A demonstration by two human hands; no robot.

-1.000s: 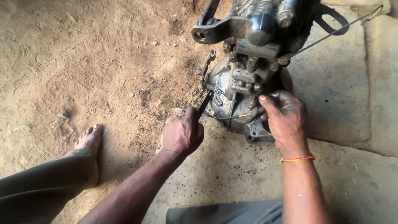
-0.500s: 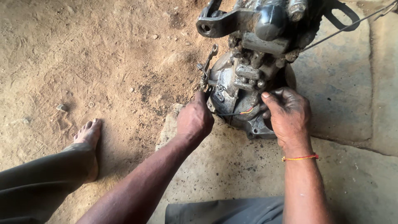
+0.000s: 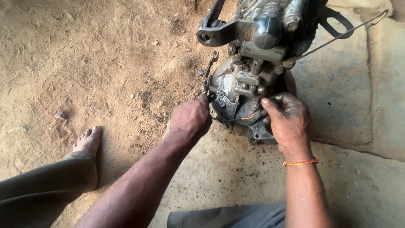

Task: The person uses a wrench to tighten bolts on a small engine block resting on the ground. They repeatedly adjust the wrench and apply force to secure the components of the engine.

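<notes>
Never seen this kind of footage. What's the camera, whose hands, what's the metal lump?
One view only: a camera worn on a person's head, looking down at their own two bare hands. The metal lump is a greasy engine standing on the ground, partly on sandy dirt, partly on a concrete slab. The left hand is closed in a fist at the engine's left side, by a thin lever; what it grips is hidden. The right hand, with an orange thread on the wrist, rests on the casing's right side. A thin rod sticks out at upper right. The person's bare foot is at left.
</notes>
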